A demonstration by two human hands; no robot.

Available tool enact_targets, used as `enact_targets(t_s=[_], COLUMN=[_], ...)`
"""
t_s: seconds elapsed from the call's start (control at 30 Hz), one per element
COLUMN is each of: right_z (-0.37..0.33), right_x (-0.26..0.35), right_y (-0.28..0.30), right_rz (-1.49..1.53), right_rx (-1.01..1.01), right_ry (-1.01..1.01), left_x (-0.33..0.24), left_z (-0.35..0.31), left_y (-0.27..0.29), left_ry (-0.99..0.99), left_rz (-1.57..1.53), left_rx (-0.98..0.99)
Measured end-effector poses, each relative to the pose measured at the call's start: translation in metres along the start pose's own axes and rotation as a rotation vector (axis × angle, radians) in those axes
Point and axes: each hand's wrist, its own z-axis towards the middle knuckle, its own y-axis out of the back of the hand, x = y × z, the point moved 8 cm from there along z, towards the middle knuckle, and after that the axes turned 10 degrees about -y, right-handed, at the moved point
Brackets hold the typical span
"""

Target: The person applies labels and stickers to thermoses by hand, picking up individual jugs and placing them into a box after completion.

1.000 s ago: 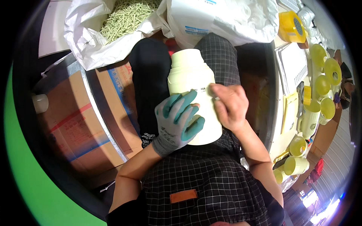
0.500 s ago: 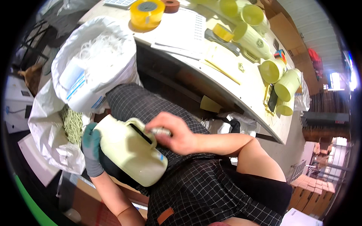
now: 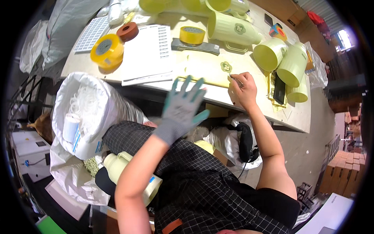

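My left hand [image 3: 182, 109], in a grey glove with green fingertips, is raised in front of the table edge with its fingers spread and nothing in it. My bare right hand [image 3: 244, 89] is over the table's front edge, fingers closed; a small dark tip shows at them, the rest hidden. Beside those fingers lies a pale yellow sheet [image 3: 202, 66] with a round green emblem. A pale green jug [image 3: 116, 167] with a handle rests on its side on my lap, partly covered by my left forearm.
On the table [image 3: 83, 64] are yellow tape rolls [image 3: 107, 50], a brown tape roll [image 3: 127, 31], printed papers [image 3: 146, 52], a dark flat bar [image 3: 194, 46] and several pale green jugs [image 3: 230, 29]. A white bag [image 3: 64, 101] of plastic scraps stands at left.
My left hand has let go of the jug and moved up and right, opening. My right hand has moved from the jug's handle to the table. The jug stays on my lap.
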Motion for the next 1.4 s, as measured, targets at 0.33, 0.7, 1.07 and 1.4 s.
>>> enact_targets(t_s=[0.33,0.7,1.07,1.4], right_z=[0.010,0.009,0.017,0.019], right_x=[-0.010,0.010,0.018,0.026], right_y=[-0.013,-0.027,-0.029,-0.037], right_rz=[-0.060,0.099,-0.001,-0.140], right_rx=[0.032,0.035,0.019,0.057], right_ry=[0.011,0.063,0.115,0.161], left_x=[0.001,0.000,0.011,0.012], left_z=[0.082,0.082,0.081,0.081], left_y=[-0.113,-0.095,-0.099,-0.099], left_ry=[-0.041,0.056,0.069,0.073], left_rz=[-0.039,0.030,-0.023,-0.013], left_rx=[0.065,0.117,0.074,0.112])
